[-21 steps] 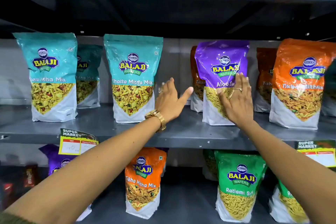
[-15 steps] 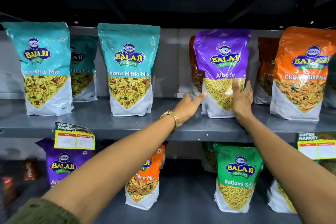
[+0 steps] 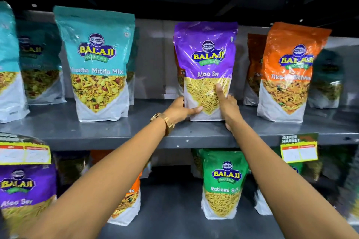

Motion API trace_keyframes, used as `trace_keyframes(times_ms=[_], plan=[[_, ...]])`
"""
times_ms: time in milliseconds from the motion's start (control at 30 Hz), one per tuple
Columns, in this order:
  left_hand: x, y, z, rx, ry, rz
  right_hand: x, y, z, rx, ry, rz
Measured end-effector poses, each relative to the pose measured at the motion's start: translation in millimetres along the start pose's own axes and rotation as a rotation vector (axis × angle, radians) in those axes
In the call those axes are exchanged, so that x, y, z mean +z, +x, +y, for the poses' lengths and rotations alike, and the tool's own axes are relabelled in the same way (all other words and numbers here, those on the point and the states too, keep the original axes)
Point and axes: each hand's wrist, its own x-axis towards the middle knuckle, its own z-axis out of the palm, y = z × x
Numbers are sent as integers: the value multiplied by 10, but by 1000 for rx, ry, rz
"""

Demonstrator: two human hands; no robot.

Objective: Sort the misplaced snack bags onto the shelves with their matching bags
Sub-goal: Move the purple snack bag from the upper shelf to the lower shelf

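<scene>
A purple Aloo Sev bag [image 3: 205, 50] stands upright on the upper grey shelf [image 3: 136, 132], in front of orange Tikha Mitha bags. My left hand [image 3: 179, 109] grips its lower left edge, thumb across the front. My right hand [image 3: 226, 103] grips its lower right side, thumb up on the clear window. A teal Khatta Mitha Mix bag [image 3: 97, 64] stands to the left, an orange Tikha Mitha bag [image 3: 289, 72] to the right. Below, another purple Aloo Sev bag [image 3: 23, 196] sits at far left and an orange bag [image 3: 128, 203] is partly hidden by my left arm.
More teal bags [image 3: 38, 68] fill the upper shelf's left end. A green Ratlami Sev bag [image 3: 223, 184] stands on the lower shelf [image 3: 174, 219]. Yellow price tags [image 3: 299, 151] hang on the upper shelf's front edge. A dark bag [image 3: 328, 81] stands far right.
My left hand moved right from beside the teal bag and closed on the purple bag's left edge. My right hand slid down from its front to grip its lower right side.
</scene>
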Motion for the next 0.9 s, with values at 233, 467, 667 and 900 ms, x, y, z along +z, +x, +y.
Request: trace_keyframes(times_ms=[233,467,667,900], plan=[[-190,-542,79,1,59,-36,-183,-470,-15,-140,-101,-276],[-376,-1331,223,75,29,70,-126,-1179,-183,-326,91,-364],[-339,-1999,175,105,-43,153,-118,-1727,-134,-369,152,-393],[-348,-2536,-181,46,46,181,-55,-2207,267,-224,163,-456]])
